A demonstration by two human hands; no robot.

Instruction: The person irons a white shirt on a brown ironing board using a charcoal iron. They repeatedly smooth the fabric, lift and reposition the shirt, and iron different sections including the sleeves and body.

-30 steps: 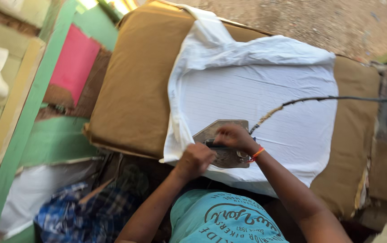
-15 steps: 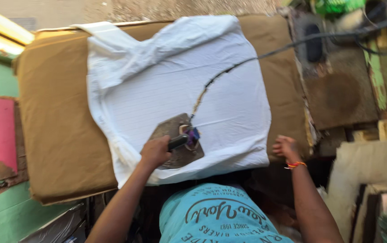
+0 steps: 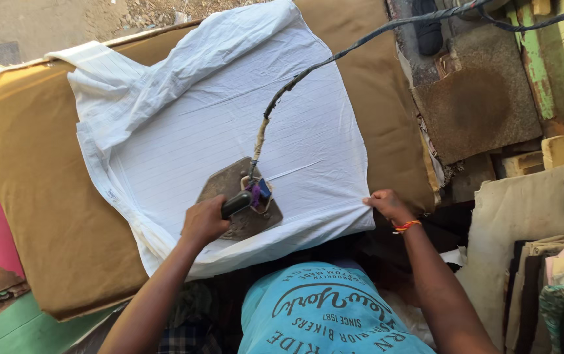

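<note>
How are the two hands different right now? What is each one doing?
The left hand is closed in a grip around the handle of the iron, in the middle of the white shirt. The right hand pinches the shirt's edge at the side and holds no tool; its wrist wears an orange band, the left shows none. Both touch the same shirt.

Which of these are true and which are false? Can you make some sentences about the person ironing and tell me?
1. The left hand grips the iron. True.
2. The right hand rests on top of the iron. False: it pinches the edge of the white shirt, apart from the iron.
3. The shirt lies on a brown padded table. True.
4. The iron has no cord. False: a cord runs from it toward the far right.
</note>
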